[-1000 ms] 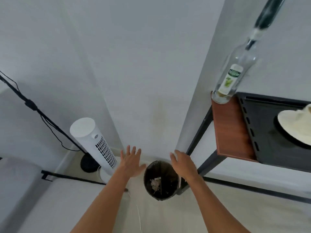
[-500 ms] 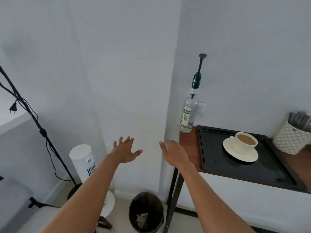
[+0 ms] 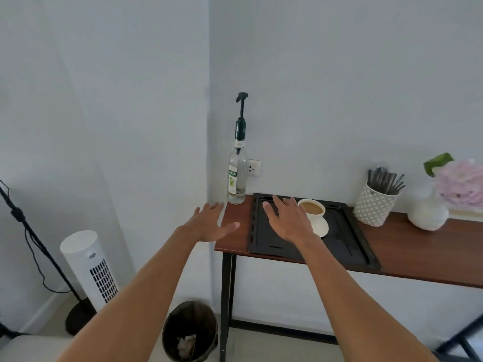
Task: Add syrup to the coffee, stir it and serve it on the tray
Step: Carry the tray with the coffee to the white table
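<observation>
A white cup of coffee [image 3: 312, 209] sits on a white saucer [image 3: 321, 227] toward the far middle of a black tray [image 3: 350, 246], which lies on a narrow wooden table [image 3: 418, 252] against the wall. At the table's far left corner, just left of the tray, stands the syrup bottle [image 3: 236, 178], upright, clear glass with a green label and a tall dark pump. Right of the tray is a patterned pot of dark stirrers [image 3: 376, 202], then a white vase [image 3: 427, 212] with pink flowers.

Both arms reach forward, palms down. The right hand [image 3: 287, 222] hovers over the tray just left of the cup, fingers spread and holding nothing; it hides the cup's left edge. The left hand [image 3: 210, 223] is spread flat and empty at the table's left end, near the bottle's base, thumb pointing right.

Below, on the floor, are a dark waste bin [image 3: 189, 331], a white tower fan [image 3: 90, 267] and a black stand [image 3: 39, 246].
</observation>
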Motion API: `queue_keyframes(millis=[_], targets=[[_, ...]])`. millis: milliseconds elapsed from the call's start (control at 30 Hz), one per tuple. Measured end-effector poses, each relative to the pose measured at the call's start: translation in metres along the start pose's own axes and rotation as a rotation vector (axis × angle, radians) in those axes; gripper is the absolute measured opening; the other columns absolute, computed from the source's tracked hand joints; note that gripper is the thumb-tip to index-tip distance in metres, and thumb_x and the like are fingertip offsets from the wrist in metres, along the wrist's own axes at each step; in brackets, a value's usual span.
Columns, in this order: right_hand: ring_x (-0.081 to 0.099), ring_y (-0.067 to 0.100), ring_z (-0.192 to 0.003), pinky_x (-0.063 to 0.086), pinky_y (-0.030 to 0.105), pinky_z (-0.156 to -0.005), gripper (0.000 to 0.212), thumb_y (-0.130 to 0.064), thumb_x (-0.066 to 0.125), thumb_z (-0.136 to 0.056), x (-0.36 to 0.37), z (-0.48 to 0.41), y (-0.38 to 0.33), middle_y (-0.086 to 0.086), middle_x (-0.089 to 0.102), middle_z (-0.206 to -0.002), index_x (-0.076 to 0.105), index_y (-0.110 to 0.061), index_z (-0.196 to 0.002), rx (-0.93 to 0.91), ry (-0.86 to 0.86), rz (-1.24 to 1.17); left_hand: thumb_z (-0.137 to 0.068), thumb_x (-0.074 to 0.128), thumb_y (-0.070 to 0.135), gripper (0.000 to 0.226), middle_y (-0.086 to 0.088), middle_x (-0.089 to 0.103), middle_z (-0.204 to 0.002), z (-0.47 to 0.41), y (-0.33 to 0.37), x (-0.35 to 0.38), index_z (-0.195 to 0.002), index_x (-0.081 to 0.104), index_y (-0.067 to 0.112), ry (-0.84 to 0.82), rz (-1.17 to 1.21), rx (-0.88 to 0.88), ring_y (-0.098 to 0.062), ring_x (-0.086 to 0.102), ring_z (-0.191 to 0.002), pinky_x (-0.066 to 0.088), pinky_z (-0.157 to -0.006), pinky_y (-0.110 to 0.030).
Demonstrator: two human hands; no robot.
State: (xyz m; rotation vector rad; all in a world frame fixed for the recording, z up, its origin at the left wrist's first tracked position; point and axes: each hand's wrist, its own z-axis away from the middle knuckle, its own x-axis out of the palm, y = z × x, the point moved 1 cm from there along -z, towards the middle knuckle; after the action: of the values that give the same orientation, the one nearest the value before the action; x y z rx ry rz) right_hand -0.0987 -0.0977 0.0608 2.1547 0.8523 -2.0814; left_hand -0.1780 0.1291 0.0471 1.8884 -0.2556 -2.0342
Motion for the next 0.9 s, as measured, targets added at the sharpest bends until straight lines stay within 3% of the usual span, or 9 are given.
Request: queue_keyframes(millis=[133,267,367,533,633,800,900], targets=[[0.021,0.033,-0.154,0.017,0.051,-0.125,0.071,-0.061,0.018,-0.102,-0.024,-0.009,0.050,0.015,0.037,-0.162,0.029,-0.022,-0.160,0.050,0.018,0.016,-0.096,0.044,0.070,0.098,-0.006,0.004,-0.175,-0.026,0.035,0.004,-0.166,-0.002,0.019,0.020,0.041,0.042,-0.028,-0.002,-0.161,0.000,-0.130,-0.051],[0.031,0.042,-0.146,0.028,0.057,-0.118,0.052,-0.047,0.025,-0.107,-0.044,-0.024,0.102,0.013,0.030,-0.165,0.034,-0.026,-0.154,0.108,0.024,0.040,-0.096,0.047,0.068,0.100,-0.007,0.003,-0.175,-0.061,0.058,0.013,-0.165,-0.005,0.019,0.016,0.048,0.066,-0.029,-0.001,-0.161,0.001,-0.130,-0.052],[0.028,0.039,-0.148,0.026,0.055,-0.120,0.060,-0.052,0.026,-0.106,-0.050,-0.043,0.139,0.017,0.034,-0.162,0.031,-0.022,-0.158,0.168,0.034,0.063,-0.097,0.044,0.068,0.098,-0.008,0.004,-0.175,-0.093,0.067,0.022,-0.166,-0.004,0.017,0.007,0.001,0.056,-0.028,0.002,-0.161,0.002,-0.130,-0.051],[0.029,0.044,-0.146,0.029,0.056,-0.117,0.056,-0.042,0.025,-0.108,-0.037,-0.070,0.198,0.021,0.032,-0.161,0.024,-0.020,-0.160,0.221,-0.016,0.076,-0.101,0.053,0.054,0.092,-0.015,0.016,-0.173,-0.139,0.082,0.047,-0.166,0.000,0.015,0.010,-0.038,0.028,-0.036,0.019,-0.158,0.026,-0.125,-0.053],[0.032,0.046,-0.144,0.030,0.057,-0.114,0.060,-0.046,0.026,-0.108,-0.025,-0.074,0.228,0.025,0.035,-0.158,0.026,-0.015,-0.159,0.310,0.019,0.028,-0.100,0.056,0.049,0.089,-0.016,0.025,-0.169,-0.154,0.082,0.067,-0.165,0.006,0.013,0.021,-0.032,-0.047,-0.036,0.030,-0.154,0.036,-0.120,-0.051],[0.041,0.046,-0.135,0.040,0.055,-0.107,0.062,-0.045,0.042,-0.105,-0.002,-0.065,0.270,0.027,0.039,-0.147,0.028,-0.014,-0.157,0.416,-0.003,0.074,-0.099,0.061,0.039,0.074,-0.016,0.039,-0.162,-0.161,0.084,0.100,-0.161,0.029,0.013,0.115,0.100,-0.208,-0.037,0.036,-0.149,0.034,-0.120,-0.054],[0.044,0.045,-0.131,0.043,0.054,-0.103,0.063,-0.040,0.048,-0.104,0.010,-0.059,0.283,0.026,0.036,-0.147,0.026,-0.017,-0.158,0.425,-0.022,0.105,-0.101,0.060,0.036,0.065,-0.016,0.046,-0.155,-0.160,0.083,0.113,-0.158,0.037,0.017,0.187,0.023,-0.258,-0.040,0.044,-0.140,0.041,-0.112,-0.053]])
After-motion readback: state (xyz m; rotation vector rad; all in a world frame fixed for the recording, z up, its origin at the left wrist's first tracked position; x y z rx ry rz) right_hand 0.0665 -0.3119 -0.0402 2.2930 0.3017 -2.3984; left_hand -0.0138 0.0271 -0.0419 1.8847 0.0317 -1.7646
